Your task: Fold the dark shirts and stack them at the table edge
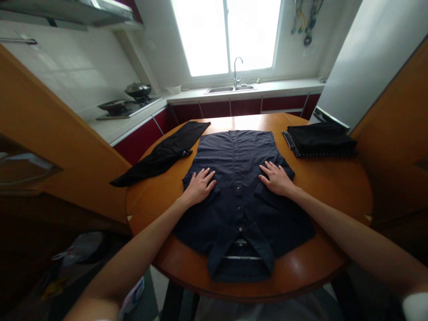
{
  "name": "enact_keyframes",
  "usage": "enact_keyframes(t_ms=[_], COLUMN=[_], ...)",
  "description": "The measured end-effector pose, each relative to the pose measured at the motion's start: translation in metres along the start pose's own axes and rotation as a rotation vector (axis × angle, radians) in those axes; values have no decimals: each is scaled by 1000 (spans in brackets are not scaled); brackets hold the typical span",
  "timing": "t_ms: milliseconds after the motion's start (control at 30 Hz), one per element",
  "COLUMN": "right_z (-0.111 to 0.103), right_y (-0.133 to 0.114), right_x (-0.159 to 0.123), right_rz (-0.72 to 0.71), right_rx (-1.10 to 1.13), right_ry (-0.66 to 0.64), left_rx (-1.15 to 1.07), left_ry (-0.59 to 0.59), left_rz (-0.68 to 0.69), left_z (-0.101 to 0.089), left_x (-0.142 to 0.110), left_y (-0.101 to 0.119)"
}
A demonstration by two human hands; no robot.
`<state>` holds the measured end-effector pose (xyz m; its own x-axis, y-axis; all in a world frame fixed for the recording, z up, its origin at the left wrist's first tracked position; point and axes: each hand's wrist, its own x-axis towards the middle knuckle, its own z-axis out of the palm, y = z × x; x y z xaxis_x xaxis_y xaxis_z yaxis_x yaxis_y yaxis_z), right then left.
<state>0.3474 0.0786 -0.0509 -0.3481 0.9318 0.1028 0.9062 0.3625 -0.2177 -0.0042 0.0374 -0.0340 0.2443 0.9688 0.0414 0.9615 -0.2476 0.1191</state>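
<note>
A dark navy button-up shirt point(239, 169) lies spread front side up across a round wooden table point(331, 187), its collar toward me and its hem toward the window. Small pale buttons run down its middle. Flat on the left side of the shirt rests my left hand point(200, 183), open with the fingers spread. My right hand point(274, 177) lies the same way on the right side, palm down and fingers apart. Both palms touch the cloth near the sleeve ends, and neither hand grips anything. Parts of the sleeves are hidden beneath hands and fabric.
To the left on the table lies a long black garment point(163, 154). A stack of folded black clothes point(319, 140) sits at the right. Beyond are a counter with a sink point(230, 89), a stove with a lidded pan point(137, 90), and a fridge point(361, 58).
</note>
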Motion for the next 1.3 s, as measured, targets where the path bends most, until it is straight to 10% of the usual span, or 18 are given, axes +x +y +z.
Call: enact_keyframes(t_ms=[533, 800, 1067, 1300], right_z=[-23, -50, -38, -27], right_y=[3, -41, -62, -69], right_x=[-15, -111, -183, -198], right_rz=[-149, -480, -628, -631], right_rx=[163, 419, 345, 336], right_ry=[155, 60, -202, -112], left_rx=[-78, -261, -302, -262], left_ry=[-93, -235, -218, -81], left_rz=[124, 474, 576, 563], left_z=[-23, -62, -39, -25], left_x=[-10, -91, -166, -184], left_y=[1, 44, 73, 74])
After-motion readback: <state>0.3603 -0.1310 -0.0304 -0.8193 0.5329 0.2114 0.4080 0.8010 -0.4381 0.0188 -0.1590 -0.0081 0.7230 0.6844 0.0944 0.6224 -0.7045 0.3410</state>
